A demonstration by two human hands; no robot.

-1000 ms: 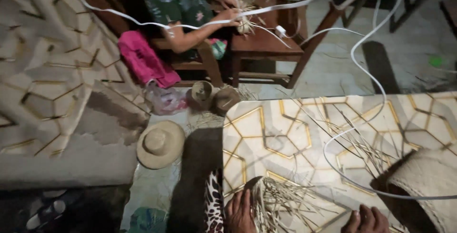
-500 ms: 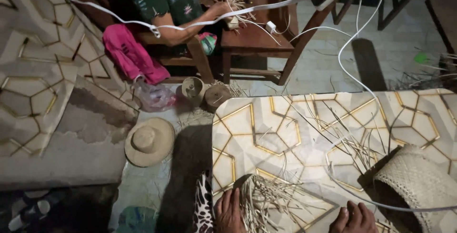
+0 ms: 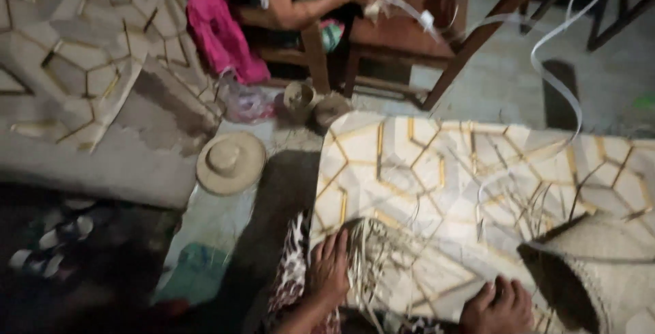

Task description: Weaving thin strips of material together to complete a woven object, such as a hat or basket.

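Note:
My left hand [image 3: 331, 269] lies low in the middle, fingers spread over the edge of a half-woven straw piece [image 3: 372, 266] whose loose pale strands fan out across a mat with a hexagon pattern [image 3: 423, 163]. To the right, my right hand [image 3: 497, 305] rests on the mat's near edge with the fingers apart and nothing visible in it. A finished woven straw bag [image 3: 600, 272] lies just right of that hand. Loose straw strips [image 3: 525, 204] are scattered between the hands and the bag.
A straw hat [image 3: 230, 162] lies on the floor left of the mat, near two small woven cups [image 3: 300, 95] and a plastic bag [image 3: 245, 105]. Another person's arm [image 3: 300, 6] works at a wooden table [image 3: 402, 34]. A pink cloth [image 3: 222, 34], a white cable [image 3: 546, 68] and sandals [image 3: 61, 231] are also around.
The view has tilted down and shifted left. My left hand has settled onto the straw piece and my right hand has come further into view at the bottom edge.

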